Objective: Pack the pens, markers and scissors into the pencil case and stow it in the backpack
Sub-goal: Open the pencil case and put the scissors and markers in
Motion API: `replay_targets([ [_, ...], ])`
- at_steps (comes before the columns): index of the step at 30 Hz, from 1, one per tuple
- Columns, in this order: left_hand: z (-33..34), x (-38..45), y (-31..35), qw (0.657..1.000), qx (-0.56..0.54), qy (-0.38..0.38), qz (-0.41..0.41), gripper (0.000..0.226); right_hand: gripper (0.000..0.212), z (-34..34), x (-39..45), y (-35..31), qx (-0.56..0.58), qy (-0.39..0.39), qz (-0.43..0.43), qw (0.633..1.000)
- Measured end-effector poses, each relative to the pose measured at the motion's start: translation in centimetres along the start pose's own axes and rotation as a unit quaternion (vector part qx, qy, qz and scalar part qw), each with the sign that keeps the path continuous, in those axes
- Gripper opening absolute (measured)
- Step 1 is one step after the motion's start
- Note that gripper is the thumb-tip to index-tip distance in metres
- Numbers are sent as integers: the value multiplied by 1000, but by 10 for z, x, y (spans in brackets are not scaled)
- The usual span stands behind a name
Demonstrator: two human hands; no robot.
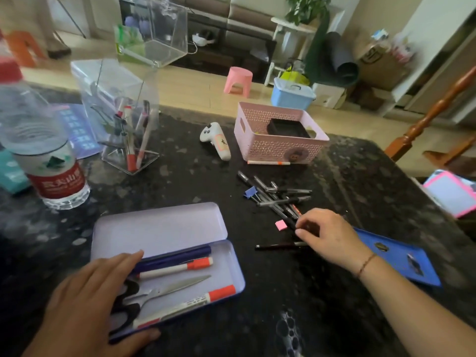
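Observation:
An open lilac tin pencil case (159, 228) lies at the front left of the dark table. Inside it are a dark blue marker (177, 256), two white markers with orange caps (177, 269) and a pair of scissors (164, 289). My left hand (85, 305) rests flat over the case's left end, steadying it by the rim. My right hand (327, 234) reaches into a pile of black pens (275, 197), fingers pinched around the near ends of the pens. One black pen (280, 245) lies apart, just under that hand. No backpack is in view.
A pink basket (280, 148) stands behind the pens, with a white-orange marker (268, 162) along its front. A clear holder with pens (128, 140), a water bottle (49, 161), a white controller (216, 140), a blue binder clip (249, 192), a pink eraser (280, 224) and a blue tray (401, 258) surround the work area.

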State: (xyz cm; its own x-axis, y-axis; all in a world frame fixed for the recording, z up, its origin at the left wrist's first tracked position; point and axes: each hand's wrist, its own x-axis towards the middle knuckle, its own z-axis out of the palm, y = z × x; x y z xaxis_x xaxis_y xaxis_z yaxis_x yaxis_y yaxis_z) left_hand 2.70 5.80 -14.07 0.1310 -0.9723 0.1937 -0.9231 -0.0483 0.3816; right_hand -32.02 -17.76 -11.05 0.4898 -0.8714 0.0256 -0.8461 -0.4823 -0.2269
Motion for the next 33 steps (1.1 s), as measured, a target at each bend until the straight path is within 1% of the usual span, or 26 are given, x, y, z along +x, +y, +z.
replay_targets([
  [4,2,-1,-3,1000,-4,8,0,109,32,15,-18,-11,-54,62,-83,993],
  [6,3,-4,-1,1000,-16,9,-3,109,36,21,-31,-9,-85,75,-122,986],
  [8,2,-7,2,1000,-15,7,-11,107,43,23,-41,-4,-104,102,-132,981],
  [10,4,-11,2,1000,-13,1,-9,104,53,22,-45,-5,-85,139,-120,979],
  [11,4,-13,4,1000,-18,0,-8,102,52,18,-46,-11,-56,162,-111,979],
  [13,2,-15,7,1000,-29,2,-10,97,39,4,-47,-36,34,183,-104,977],
  [15,2,-16,9,999,-39,-2,-11,92,23,-5,-46,-73,111,147,-139,973],
  [17,3,-18,10,999,-51,2,-14,89,12,-1,-45,-110,126,87,-193,969],
  [19,3,-19,10,998,-64,4,-16,89,16,10,-45,-136,123,56,-215,967],
  [22,3,-20,10,997,-77,-2,-20,90,18,25,-49,-156,95,47,-208,972],
  [25,3,-21,10,997,-76,-3,-21,92,23,34,-52,-160,56,38,-194,979],
  [27,3,-22,9,996,-90,0,-24,97,21,37,-53,-159,46,34,-189,980],
  [30,3,-22,8,991,-129,6,-23,107,16,42,-55,-160,44,45,-206,977],
  [33,3,-23,9,989,-148,11,-20,111,26,47,-57,-158,69,42,-208,975],
])
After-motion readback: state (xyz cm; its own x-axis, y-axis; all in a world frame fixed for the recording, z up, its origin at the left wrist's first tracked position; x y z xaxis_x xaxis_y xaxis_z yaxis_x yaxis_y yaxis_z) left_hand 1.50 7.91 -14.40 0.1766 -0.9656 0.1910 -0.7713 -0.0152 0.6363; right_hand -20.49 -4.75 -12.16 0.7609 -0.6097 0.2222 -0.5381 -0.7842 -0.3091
